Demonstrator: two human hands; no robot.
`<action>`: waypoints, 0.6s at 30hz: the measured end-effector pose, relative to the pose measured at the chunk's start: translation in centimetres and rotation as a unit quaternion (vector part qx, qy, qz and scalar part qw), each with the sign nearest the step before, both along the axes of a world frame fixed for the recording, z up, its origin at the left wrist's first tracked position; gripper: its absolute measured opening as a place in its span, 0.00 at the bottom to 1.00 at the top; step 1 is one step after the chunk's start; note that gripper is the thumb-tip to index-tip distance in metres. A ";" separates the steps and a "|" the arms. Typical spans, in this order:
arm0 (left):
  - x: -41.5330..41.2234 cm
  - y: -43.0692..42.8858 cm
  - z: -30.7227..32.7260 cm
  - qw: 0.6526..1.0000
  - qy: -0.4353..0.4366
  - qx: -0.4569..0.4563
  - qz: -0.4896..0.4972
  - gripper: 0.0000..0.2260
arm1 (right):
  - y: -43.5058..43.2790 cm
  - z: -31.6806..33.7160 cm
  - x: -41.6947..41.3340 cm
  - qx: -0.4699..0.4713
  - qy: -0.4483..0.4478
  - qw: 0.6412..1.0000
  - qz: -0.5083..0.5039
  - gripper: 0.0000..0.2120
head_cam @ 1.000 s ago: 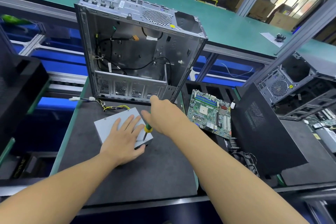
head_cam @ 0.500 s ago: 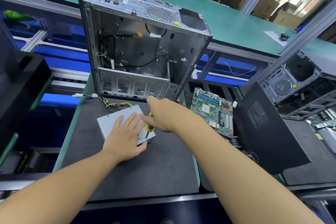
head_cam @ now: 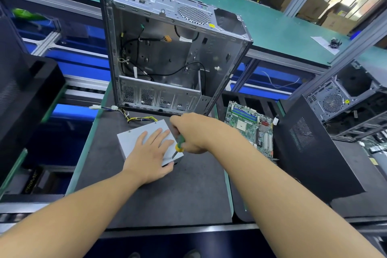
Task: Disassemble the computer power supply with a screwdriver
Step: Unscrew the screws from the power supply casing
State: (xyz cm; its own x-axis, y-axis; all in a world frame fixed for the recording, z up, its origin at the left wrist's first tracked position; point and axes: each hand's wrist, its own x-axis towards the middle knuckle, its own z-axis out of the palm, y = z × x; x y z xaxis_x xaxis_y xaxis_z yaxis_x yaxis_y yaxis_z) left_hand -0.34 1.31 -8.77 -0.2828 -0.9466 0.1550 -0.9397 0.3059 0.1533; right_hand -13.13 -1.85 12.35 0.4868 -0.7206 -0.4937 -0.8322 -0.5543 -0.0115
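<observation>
Dark matting [head_cam: 167, 195] on a factory bench sets the stage, and right at its centre the right hand [head_cam: 196, 134] is wrapped tight round the green-and-yellow screwdriver [head_cam: 179, 144], tip angled down onto the near right corner of the grey power supply [head_cam: 134, 138]. The left hand [head_cam: 150, 153] lies flat on the lid, fingers straight and spread, pinning the box so it can't skate. The supply sits on the mat just in front of the gutted computer case [head_cam: 167, 58], its yellow-and-black cable bundle [head_cam: 138, 119] trailing off the far corner. Off to the right, a green motherboard [head_cam: 249, 125], then a black side panel [head_cam: 314, 153] beyond it. The step looks like backing out a corner screw, though the head is hidden under the tip. Best played with the shaft brought more in line with the screw, a firm downward push before the turn so the bit doesn't slip out, and the flat palm bearing down near that corner with fingers clear of the tip.
</observation>
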 end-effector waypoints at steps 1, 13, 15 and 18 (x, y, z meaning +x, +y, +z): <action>0.0 0.0 -0.1 1.000 -0.002 0.006 0.002 0.30 | 0.0 0.0 0.0 -0.007 0.001 1.000 -0.018 0.10; 0.0 -0.2 -0.5 1.000 0.010 0.005 0.004 0.30 | -0.3 0.9 0.1 0.046 -0.090 0.990 -0.095 0.09; 0.0 -0.2 -0.4 1.000 0.004 0.015 0.006 0.30 | -0.3 0.9 0.0 0.057 -0.077 0.990 -0.106 0.11; 0.0 -0.2 -0.3 1.000 -0.005 0.024 0.012 0.31 | 0.0 0.8 0.4 0.011 -0.027 0.989 -0.148 0.20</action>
